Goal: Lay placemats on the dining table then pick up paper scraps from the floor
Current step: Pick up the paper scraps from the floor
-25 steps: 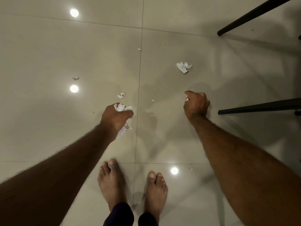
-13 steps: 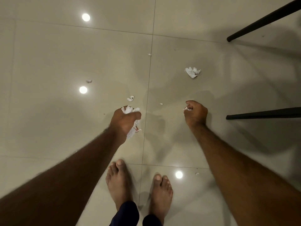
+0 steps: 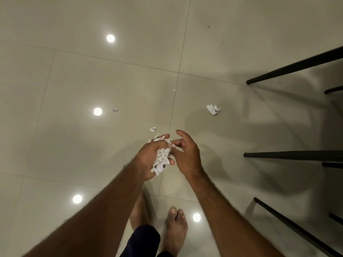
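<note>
My left hand (image 3: 148, 158) cups a bunch of white paper scraps (image 3: 161, 160) in its palm, with the fingers curled round them. Beside it my right hand (image 3: 187, 154) has loosely spread fingers, and their tips touch the top of that bunch. Loose paper still lies on the pale floor: a crumpled scrap (image 3: 213, 109) ahead to the right, a small scrap (image 3: 153, 129) just beyond my left hand, a tiny bit (image 3: 115, 110) to the left and another tiny bit (image 3: 174, 89) on the tile joint further off.
Black chair or table legs (image 3: 293, 155) stand along the right side, with more legs (image 3: 297, 66) above and below. My bare feet (image 3: 175, 230) stand on the glossy tiles (image 3: 74, 145), which mirror ceiling lights.
My right hand has come over from the right and opened at the bunch held by my left hand. Both hands are higher and closer to the camera.
</note>
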A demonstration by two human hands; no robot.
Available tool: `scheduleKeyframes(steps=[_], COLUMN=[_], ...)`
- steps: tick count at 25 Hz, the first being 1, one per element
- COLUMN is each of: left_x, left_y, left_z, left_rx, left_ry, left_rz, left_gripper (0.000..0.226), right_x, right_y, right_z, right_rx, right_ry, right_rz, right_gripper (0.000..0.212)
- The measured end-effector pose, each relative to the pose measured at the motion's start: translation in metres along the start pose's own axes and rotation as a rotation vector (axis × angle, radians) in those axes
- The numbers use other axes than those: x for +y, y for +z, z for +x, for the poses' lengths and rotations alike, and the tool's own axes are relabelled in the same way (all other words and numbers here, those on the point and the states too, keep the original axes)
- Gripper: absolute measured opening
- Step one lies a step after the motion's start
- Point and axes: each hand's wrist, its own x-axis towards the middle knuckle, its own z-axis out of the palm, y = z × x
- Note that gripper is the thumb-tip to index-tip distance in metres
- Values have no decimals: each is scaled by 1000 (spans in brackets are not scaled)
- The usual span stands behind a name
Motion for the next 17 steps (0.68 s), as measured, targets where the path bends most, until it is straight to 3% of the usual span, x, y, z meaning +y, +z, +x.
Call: scheduleKeyframes(steps=[4,6,9,17], left_x=[11,19,33,43], left_y=[-17,-21,-18,10], left_z=[-2,-5,-12,21], left_rx=[-4,138,264,194], left_ry=[37,78,167,200], left_rz=[14,145,206,213], left_gripper=[26,15,19,15], right_x=[-19,-23,-31,-33], right_y=[35,52,66,11], right_z=[-16,-14,-4,44], right_rx=[-121,-132,-115,75], right_ry=[-62,-72,-39,-99], right_rz=[-96,-83,-49,-38], right_gripper=[77,90,89,78])
